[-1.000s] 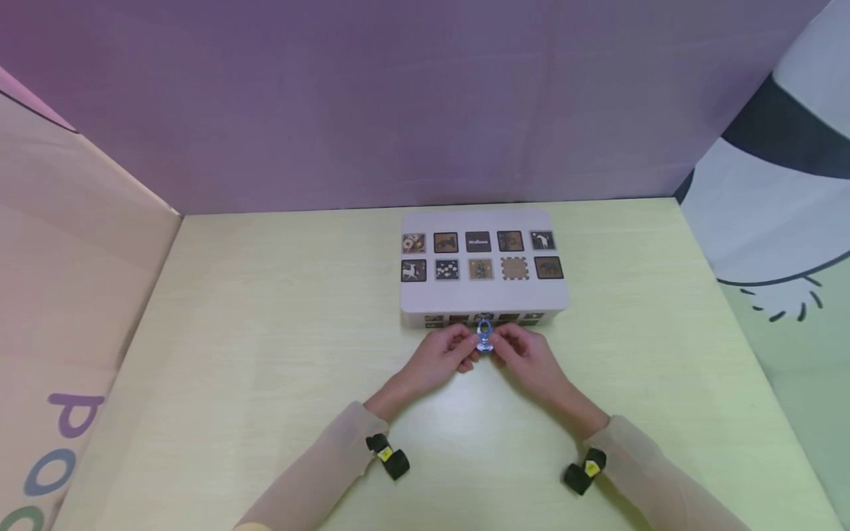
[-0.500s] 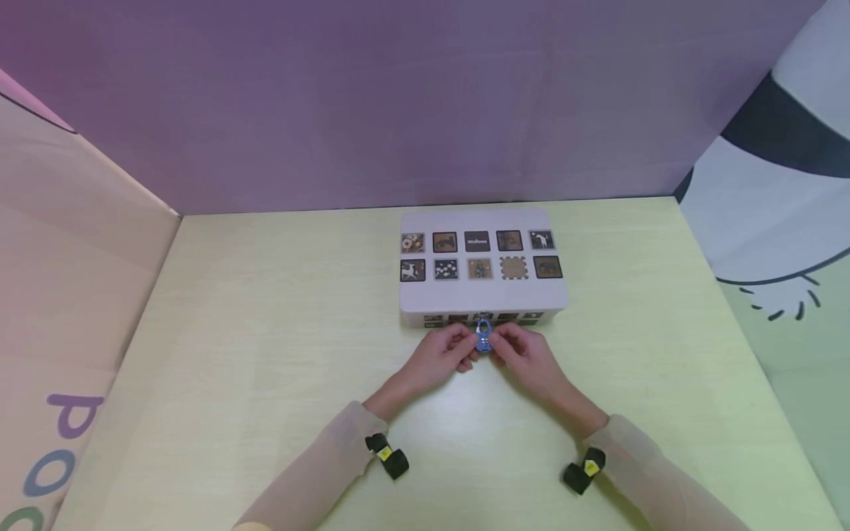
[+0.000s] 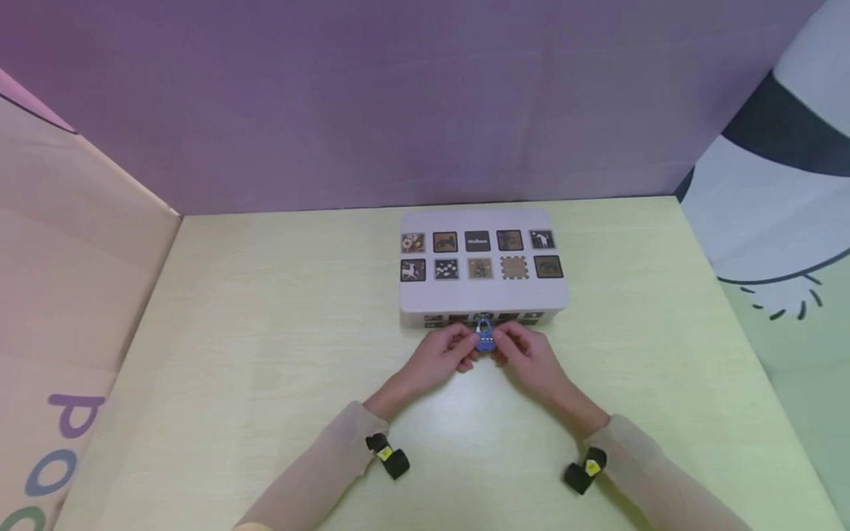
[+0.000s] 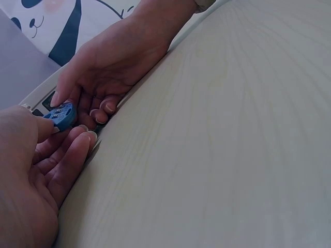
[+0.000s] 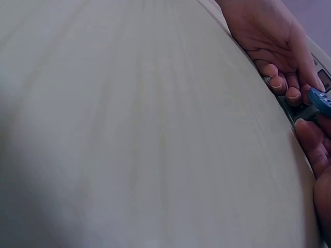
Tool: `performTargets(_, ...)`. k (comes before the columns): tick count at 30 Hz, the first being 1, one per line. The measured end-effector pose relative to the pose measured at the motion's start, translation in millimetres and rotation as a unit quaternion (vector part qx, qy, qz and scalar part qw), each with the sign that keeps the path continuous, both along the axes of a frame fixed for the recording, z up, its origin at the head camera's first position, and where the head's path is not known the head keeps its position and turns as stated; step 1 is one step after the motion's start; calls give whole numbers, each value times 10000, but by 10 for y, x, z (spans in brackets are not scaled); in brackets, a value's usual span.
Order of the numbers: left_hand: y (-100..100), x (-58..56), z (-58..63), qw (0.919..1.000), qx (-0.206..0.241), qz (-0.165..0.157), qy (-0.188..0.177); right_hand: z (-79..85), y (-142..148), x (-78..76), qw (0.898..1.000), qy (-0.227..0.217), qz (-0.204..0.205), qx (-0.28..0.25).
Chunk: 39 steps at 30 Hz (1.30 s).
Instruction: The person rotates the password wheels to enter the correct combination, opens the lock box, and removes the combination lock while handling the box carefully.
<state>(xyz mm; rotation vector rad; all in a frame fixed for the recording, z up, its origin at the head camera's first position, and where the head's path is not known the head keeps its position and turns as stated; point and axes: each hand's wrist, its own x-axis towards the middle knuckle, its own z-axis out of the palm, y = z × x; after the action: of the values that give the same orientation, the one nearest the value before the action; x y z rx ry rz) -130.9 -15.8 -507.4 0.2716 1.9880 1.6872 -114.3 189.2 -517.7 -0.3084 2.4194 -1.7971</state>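
Observation:
A small blue combination padlock (image 3: 485, 340) is at the middle of the front side of a white tin box (image 3: 481, 296), its shackle up against the box. From the left, my left hand (image 3: 434, 359) pinches the padlock body between thumb and fingers. On the opposite edge my right hand (image 3: 533, 361) pinches it with thumb and forefinger. In the left wrist view, number dials show on the padlock's face (image 4: 62, 113), between both thumbs. The right wrist view catches only part of the padlock (image 5: 320, 100) at its right edge. Whether the shackle is locked cannot be made out.
Dark and brown picture squares cover the box lid. The box stands on a pale wood-grain table (image 3: 285, 310), near a purple back wall (image 3: 372, 103). Printed panels flank the table left and right. A black wrist camera (image 3: 397, 463) sits on each forearm.
The padlock's face has tilted, from a bright shiny look to plain blue with the row of dials showing. My right fingers have shifted very slightly to the right; the left hand and box stay put.

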Motion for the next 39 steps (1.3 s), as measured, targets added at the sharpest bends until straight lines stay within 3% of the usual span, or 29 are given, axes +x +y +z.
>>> performTargets(26, 6, 4, 13, 10000, -39, -13, 43, 41, 0, 15, 9997, -130, 25, -212)
performTargets(39, -3, 7, 26, 10000, 20, -10, -33, 12, 4, 1, 9999, -29, 97, 20)
